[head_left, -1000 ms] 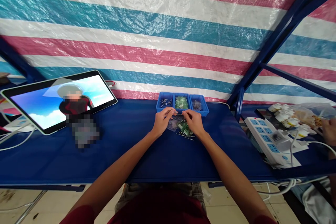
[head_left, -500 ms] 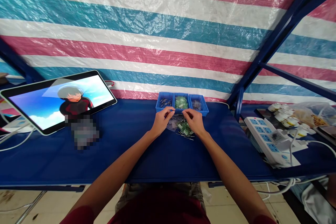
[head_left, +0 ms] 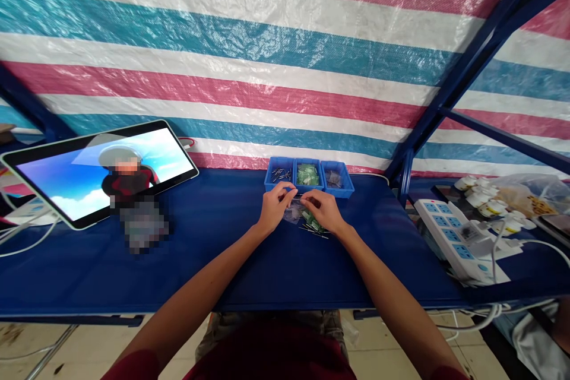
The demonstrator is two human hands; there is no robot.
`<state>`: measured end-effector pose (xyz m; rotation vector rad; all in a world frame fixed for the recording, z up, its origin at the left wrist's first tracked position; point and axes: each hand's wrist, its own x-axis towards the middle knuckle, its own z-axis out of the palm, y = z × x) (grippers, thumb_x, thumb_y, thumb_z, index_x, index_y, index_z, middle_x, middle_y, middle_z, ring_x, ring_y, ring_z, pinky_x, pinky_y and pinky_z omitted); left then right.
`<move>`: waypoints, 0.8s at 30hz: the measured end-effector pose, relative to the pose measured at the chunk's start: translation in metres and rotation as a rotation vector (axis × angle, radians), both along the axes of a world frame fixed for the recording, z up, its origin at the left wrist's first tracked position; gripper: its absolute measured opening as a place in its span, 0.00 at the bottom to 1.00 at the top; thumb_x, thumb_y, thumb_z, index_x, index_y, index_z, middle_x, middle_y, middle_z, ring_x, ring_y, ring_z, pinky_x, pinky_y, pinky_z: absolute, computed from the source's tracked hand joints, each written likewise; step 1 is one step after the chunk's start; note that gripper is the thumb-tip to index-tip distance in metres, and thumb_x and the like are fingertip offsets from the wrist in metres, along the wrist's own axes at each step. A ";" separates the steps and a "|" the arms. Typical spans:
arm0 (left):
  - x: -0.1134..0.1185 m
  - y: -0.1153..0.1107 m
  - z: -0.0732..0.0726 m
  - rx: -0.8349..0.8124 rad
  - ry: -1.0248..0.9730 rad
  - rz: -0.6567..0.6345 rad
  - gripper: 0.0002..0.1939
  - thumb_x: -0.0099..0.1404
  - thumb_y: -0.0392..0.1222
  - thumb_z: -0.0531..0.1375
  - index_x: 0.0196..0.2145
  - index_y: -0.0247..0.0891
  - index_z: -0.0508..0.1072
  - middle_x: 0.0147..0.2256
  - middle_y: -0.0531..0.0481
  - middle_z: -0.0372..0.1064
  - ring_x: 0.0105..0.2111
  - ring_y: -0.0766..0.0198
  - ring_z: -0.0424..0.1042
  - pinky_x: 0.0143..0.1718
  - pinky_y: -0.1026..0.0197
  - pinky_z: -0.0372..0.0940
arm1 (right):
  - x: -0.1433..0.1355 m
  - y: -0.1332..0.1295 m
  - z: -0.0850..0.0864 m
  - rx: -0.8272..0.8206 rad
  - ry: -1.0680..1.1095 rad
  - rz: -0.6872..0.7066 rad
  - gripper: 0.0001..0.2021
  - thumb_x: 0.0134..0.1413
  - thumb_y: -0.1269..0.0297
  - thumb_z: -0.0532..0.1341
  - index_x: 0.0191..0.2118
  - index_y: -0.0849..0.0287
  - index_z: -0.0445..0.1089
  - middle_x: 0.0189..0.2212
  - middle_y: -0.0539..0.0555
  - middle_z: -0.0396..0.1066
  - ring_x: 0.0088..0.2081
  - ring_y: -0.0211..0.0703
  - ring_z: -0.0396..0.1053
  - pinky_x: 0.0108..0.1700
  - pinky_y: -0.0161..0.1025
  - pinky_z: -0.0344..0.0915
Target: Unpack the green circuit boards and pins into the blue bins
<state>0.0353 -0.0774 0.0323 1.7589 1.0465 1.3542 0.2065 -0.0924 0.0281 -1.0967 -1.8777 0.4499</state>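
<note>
In the middle of the blue table (head_left: 200,261), my left hand (head_left: 273,209) is closed in a pinch. My right hand (head_left: 324,211) pinches just beside it, the fingertips of both nearly meeting. Something thin and small seems to lie between them, too fine to name. Below the fingers are a pile of small green pieces (head_left: 314,222), some clear plastic bits (head_left: 292,214) and several thin metal pins (head_left: 317,233); my right hand partly covers the pile. Just beyond stand three joined blue bins: dark pins (head_left: 280,174) at left, green pieces (head_left: 307,174) in the centre, clear pieces (head_left: 333,178) at right.
A lit tablet screen (head_left: 80,172) leans on the left, with a blurred-out patch in front. At right lie a white power strip (head_left: 449,231), cables, several small white bottles (head_left: 492,208) and a plastic bag (head_left: 534,190). Blue metal frame bars (head_left: 463,53) rise before a striped sheet.
My right hand has moved left and slightly down, closing the gap to my left hand. It covers more of the green pile. My left hand has barely shifted.
</note>
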 end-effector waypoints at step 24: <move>-0.017 0.010 0.012 0.912 0.194 0.350 0.05 0.62 0.32 0.61 0.37 0.37 0.75 0.34 0.46 0.74 0.34 0.62 0.72 0.36 0.60 0.68 | 0.001 0.005 -0.001 -0.014 0.031 -0.122 0.15 0.62 0.56 0.51 0.36 0.59 0.70 0.22 0.50 0.67 0.24 0.40 0.63 0.30 0.35 0.58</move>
